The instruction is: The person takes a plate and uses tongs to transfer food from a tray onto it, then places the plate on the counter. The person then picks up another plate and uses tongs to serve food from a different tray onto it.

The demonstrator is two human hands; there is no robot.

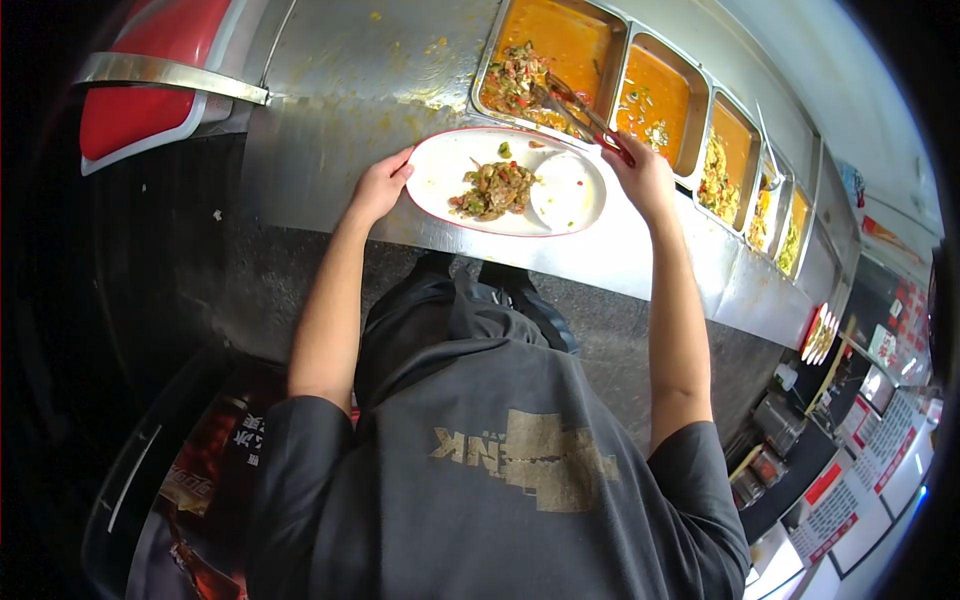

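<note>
My left hand [384, 186] grips the left end of a white oval plate [435, 180] with a red rim. A heap of chopped meat and vegetables [494, 190] lies in the plate's middle, and its right compartment holds only small bits. My right hand [640, 172] is closed on the red handles of metal tongs [580, 108], just above the plate's right end. The tips of the tongs reach into the nearest steel tray [558, 38], beside a mound of chopped food [515, 82] in orange sauce.
More steel food trays [655, 92] run along the counter [330, 140] to the right. A red and white container [150, 80] stands at the upper left behind a metal band [170, 74]. A small plate of food [820, 334] sits at the counter's far right end.
</note>
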